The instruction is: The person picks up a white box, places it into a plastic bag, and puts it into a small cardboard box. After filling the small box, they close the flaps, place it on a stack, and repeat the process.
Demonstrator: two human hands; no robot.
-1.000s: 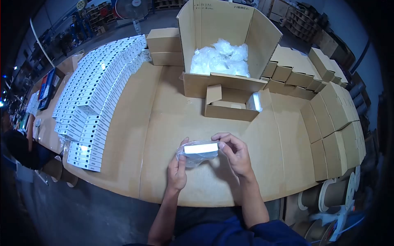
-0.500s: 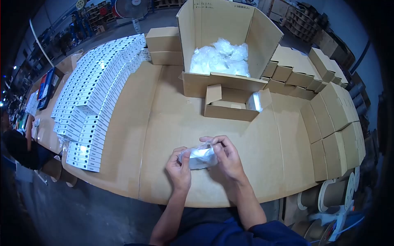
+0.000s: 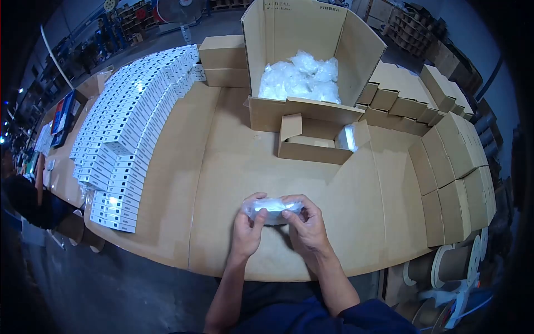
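A small white item in a clear plastic bag (image 3: 272, 210) is held level above the cardboard-covered table, near its front edge. My left hand (image 3: 248, 227) grips its left end, thumb on the near face. On the right end, my right hand (image 3: 305, 222) is closed in the same way, thumb pressed on the plastic. What exactly is inside the bag cannot be made out. Beyond my hands stands an open small carton (image 3: 314, 152), with a plastic-wrapped white piece (image 3: 348, 138) at its right end.
A large open carton (image 3: 303, 106) full of clear plastic-wrapped pieces stands at the back. Stacked white labelled boxes (image 3: 125, 133) line the left side. Closed brown cartons (image 3: 453, 150) are piled on the right. At far left, another person's arm (image 3: 39, 178) shows beside the table.
My right hand has come down from the bag's upper edge to grip its right end. The bag now lies more level between both hands.
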